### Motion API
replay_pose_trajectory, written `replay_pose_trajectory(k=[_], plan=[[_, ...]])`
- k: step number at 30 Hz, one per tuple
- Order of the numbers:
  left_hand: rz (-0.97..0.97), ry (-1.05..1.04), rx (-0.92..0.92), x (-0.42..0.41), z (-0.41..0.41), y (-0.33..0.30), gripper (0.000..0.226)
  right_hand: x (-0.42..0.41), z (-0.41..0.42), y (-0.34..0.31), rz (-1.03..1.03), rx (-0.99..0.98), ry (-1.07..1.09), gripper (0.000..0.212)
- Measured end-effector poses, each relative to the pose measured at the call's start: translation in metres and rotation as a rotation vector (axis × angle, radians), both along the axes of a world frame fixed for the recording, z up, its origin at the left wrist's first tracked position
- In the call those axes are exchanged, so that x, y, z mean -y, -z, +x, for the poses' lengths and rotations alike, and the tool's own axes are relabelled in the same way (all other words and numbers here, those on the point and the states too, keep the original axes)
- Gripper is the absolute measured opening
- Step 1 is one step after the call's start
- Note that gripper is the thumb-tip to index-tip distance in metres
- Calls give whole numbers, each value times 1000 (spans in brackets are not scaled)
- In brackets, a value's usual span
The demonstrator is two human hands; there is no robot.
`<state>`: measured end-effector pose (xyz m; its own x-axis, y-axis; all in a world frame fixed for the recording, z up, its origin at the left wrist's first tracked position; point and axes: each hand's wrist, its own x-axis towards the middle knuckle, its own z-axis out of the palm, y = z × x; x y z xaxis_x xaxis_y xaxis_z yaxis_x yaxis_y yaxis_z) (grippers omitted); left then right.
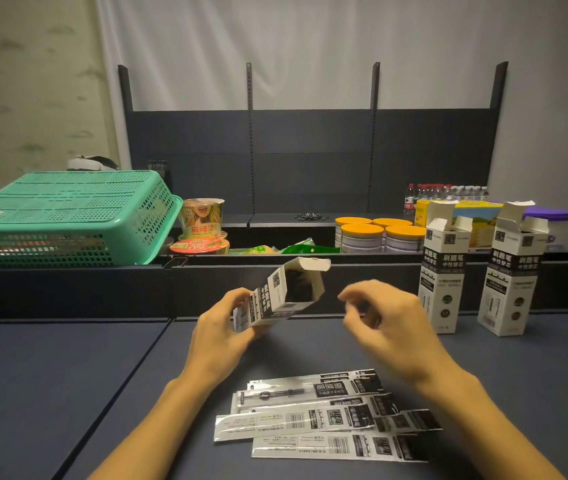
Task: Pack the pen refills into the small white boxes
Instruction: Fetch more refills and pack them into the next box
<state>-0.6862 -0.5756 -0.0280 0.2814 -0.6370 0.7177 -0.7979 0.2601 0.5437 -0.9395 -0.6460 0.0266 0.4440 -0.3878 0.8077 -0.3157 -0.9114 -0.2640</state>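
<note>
**A:** What's closest to me on the feed?

**B:** Nearest the camera I see the pen refill packets [327, 415] – several flat sleeves fanned in a loose, overlapping pile on the dark table [50, 393], between my two forearms. None of them is being touched.

**A:** And my hands?

**B:** Above the pile. My left hand [222, 336] is clamped around the lower end of a small white box [277, 294], which is tilted with its open mouth up and to the right, its top flap [312, 263] standing open. The inside looks dark; I can't tell if anything is in it. My right hand [384, 322] hangs just right of the box mouth, apart from it, fingers curled loosely with the fingertips drawn toward each other. It's blurred, and I see nothing held in it.

**A:** Further out?

**B:** To the right stand two upright boxes – the nearer-left box [443, 268] and the right box [511, 271], side by side, both with flaps open. Behind them is the low dark ledge [68, 282]. On its left sits an upturned green basket [68, 216], with instant noodle cups [202, 225] beside it. Toward the right are tins with orange lids [378, 235], a yellow carton [462, 211], a purple-lidded container [549, 220] and a row of water bottles [445, 194]. At the very back is the dark shelf panel [310, 150] with its slotted uprights, against a pale wall.
</note>
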Motion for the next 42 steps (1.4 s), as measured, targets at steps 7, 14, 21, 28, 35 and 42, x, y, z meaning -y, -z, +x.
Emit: replay_pose_trajectory(k=[7,14,21,28,35,42], plan=[[14,-15,-15,2,1,1,50,9,-4,14,421,-705,39,33],[17,-23,-30,2,3,2,48,0,0,13,404,-775,0,26],[17,-21,-41,3,3,2,50,1,-6,3,531,-568,-114,15],[20,-19,-58,0,0,-1,50,-16,-14,-21,897,75,-570,15],[24,-7,-67,2,0,-1,50,-21,-19,-38,958,607,-731,18],[34,-7,-45,1,-1,-1,48,-16,-23,-40,788,778,-694,14]])
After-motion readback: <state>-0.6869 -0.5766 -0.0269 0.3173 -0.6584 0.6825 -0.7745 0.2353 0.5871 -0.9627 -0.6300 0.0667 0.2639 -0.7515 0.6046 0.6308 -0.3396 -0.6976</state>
